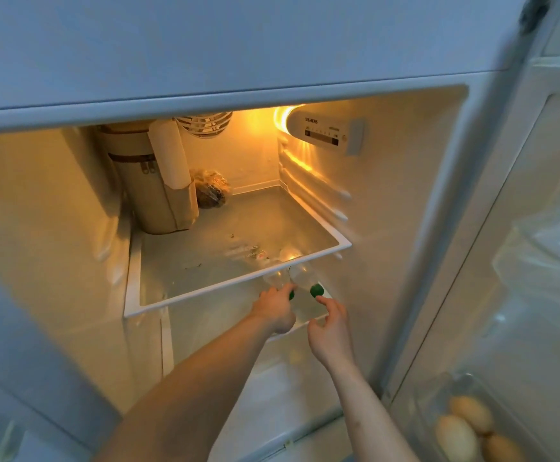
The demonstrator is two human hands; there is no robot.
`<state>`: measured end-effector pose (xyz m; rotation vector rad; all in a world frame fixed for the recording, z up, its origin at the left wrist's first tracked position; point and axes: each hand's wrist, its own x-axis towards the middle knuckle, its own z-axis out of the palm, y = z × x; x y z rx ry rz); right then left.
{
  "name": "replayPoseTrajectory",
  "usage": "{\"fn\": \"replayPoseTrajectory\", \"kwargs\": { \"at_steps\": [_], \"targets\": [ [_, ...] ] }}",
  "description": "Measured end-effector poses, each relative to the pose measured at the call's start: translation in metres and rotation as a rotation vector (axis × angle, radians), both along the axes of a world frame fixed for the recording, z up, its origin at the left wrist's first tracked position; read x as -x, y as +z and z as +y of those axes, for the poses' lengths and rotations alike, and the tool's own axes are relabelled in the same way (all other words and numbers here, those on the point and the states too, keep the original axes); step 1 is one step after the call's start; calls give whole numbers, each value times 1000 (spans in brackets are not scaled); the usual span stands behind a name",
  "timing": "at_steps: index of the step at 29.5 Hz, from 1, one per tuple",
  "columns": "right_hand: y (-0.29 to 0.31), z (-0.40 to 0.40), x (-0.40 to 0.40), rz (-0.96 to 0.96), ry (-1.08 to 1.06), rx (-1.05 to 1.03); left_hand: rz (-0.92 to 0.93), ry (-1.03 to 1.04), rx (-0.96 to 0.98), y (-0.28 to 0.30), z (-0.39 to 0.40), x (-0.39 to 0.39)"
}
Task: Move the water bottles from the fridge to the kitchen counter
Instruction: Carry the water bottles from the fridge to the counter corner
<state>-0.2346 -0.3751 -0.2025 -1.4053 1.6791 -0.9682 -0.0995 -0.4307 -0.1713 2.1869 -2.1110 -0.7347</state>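
Observation:
Two clear water bottles with green caps lie side by side on the fridge's second shelf, caps toward me, partly seen through the glass shelf above. My left hand (275, 310) reaches under that shelf and curls round the neck of the left bottle (276, 278). Its green cap peeks out beside my fingers. My right hand (330, 330) is just in front of the right bottle (301, 273). Its fingertip is at the bottle's green cap (317, 290), and the fingers do not wrap it.
The glass top shelf (232, 285) juts out over the bottles. On it stand a beige zipped bag (148, 191) and a plastic-wrapped food bundle (212, 191) at the back. The open door on the right holds yellow rounded items (468, 428) in a bin.

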Motion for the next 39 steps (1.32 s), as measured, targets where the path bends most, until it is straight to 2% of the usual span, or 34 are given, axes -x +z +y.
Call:
{"fn": "replayPoseTrajectory", "kwargs": {
  "at_steps": [5, 13, 19, 23, 26, 30, 35, 39],
  "targets": [
    [-4, -21, -10, 49, -15, -37, 23, 75, 38, -5, 17, -16],
    [7, -52, -22, 253, 43, -155, -25, 88, 52, -15, 55, -39],
    [2, -52, -35, 401, 104, -219, -11, 138, 64, -17, 81, -52],
    [5, -46, -42, 433, 159, -229, 15, 177, 76, -13, 96, -50],
    [5, -36, -46, 385, 204, -165, 71, 209, 160, -8, 113, -47],
    [15, -15, -44, 238, 211, 19, 117, 240, 392, 12, 137, -43],
    [39, 9, -33, 216, 97, 241, 148, 260, 585, 36, 169, -41],
    [55, 35, -23, 211, 37, 334, 206, 247, 695, 56, 204, -41]
  ]
}}
